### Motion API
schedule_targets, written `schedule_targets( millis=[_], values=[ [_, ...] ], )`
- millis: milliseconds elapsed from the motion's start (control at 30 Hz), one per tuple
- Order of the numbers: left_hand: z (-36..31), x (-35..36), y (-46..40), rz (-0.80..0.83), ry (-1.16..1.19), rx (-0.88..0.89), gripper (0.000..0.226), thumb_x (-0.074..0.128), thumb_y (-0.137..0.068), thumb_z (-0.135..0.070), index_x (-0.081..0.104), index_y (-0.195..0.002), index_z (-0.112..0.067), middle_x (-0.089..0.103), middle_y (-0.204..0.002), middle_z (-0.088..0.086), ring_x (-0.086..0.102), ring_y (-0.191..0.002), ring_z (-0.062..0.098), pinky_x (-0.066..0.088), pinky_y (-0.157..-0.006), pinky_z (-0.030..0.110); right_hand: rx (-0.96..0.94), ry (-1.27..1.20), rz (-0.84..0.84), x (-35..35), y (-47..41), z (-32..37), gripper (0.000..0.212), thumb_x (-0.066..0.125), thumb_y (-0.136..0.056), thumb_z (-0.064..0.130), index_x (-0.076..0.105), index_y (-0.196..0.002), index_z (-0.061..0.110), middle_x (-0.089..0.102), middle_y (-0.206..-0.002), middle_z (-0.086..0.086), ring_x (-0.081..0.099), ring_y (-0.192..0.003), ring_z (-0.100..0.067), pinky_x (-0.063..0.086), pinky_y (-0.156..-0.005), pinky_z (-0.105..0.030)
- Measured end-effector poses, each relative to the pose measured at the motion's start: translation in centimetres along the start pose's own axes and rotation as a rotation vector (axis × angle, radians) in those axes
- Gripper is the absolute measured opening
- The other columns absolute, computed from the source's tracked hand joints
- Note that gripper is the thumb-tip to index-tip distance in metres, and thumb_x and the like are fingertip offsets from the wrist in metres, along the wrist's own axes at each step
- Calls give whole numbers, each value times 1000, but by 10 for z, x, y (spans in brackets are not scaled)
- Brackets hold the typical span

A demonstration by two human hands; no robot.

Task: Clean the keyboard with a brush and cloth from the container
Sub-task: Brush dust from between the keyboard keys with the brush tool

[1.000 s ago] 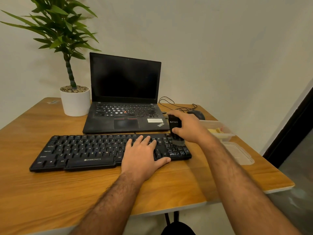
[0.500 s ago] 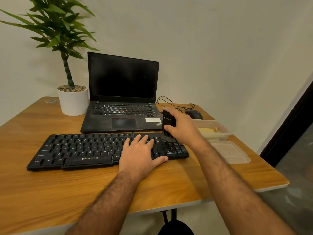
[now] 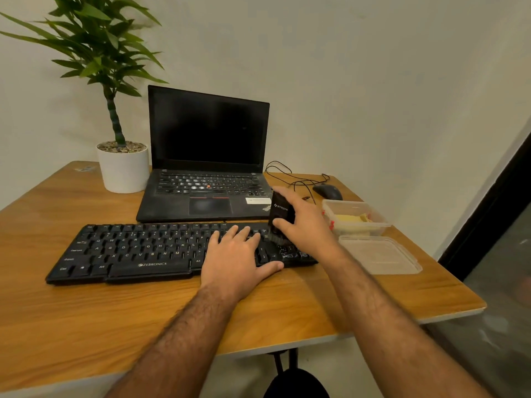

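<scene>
A black keyboard (image 3: 138, 251) lies across the wooden table (image 3: 86, 326). My left hand (image 3: 238, 259) rests flat on its right half, fingers straight. My right hand (image 3: 307, 222) grips a black brush (image 3: 283, 211) with a white logo, held upright with its bristles touching the keys at the keyboard's right end. To the right stands a clear plastic container (image 3: 373, 222) holding a yellow cloth (image 3: 352, 218).
An open black laptop (image 3: 207, 168) sits behind the keyboard, a potted plant (image 3: 123, 165) to its left. A wired mouse (image 3: 327, 191) and its cable lie at the back right. The container's clear lid (image 3: 379, 255) lies near the table's right edge.
My right hand has shifted the brush slightly left and back along the keyboard's right end. My left hand stays flat on the keys.
</scene>
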State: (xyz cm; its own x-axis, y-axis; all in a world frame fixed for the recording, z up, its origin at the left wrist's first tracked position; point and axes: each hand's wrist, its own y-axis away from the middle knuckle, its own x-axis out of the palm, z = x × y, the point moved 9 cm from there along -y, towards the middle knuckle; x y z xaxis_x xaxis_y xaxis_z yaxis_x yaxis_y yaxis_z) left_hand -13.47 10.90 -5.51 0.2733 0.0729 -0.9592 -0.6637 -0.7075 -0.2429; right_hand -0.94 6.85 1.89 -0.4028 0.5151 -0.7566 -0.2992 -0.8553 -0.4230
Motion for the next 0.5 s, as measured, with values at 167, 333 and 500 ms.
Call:
schedule_targets(
  millis=[167,333,500],
  values=[
    [0,0,-1,4,13,5,92,30,-82,-88,35,-153,-29,30,-162,-3,18,-152,19,11,-123,50,44,-41,137,-9,13,-15,67,69,-88,16,40,-141,45,56,-136,6,57,-117,-12,59,-86,-32],
    [1,0,0,7,11,0,93,28,-82,-88,34,-153,-29,29,-162,-4,17,-152,19,11,-123,49,61,-54,71,-20,9,-9,67,69,-88,13,41,-143,41,57,-135,7,56,-119,-12,58,-87,-33],
    [0,-1,0,-3,5,5,93,28,-82,-88,34,-153,-29,30,-162,-4,18,-151,19,12,-123,50,-24,-65,46,-4,27,-3,69,67,-90,18,35,-143,49,54,-140,8,55,-122,-10,56,-94,-36]
  ],
)
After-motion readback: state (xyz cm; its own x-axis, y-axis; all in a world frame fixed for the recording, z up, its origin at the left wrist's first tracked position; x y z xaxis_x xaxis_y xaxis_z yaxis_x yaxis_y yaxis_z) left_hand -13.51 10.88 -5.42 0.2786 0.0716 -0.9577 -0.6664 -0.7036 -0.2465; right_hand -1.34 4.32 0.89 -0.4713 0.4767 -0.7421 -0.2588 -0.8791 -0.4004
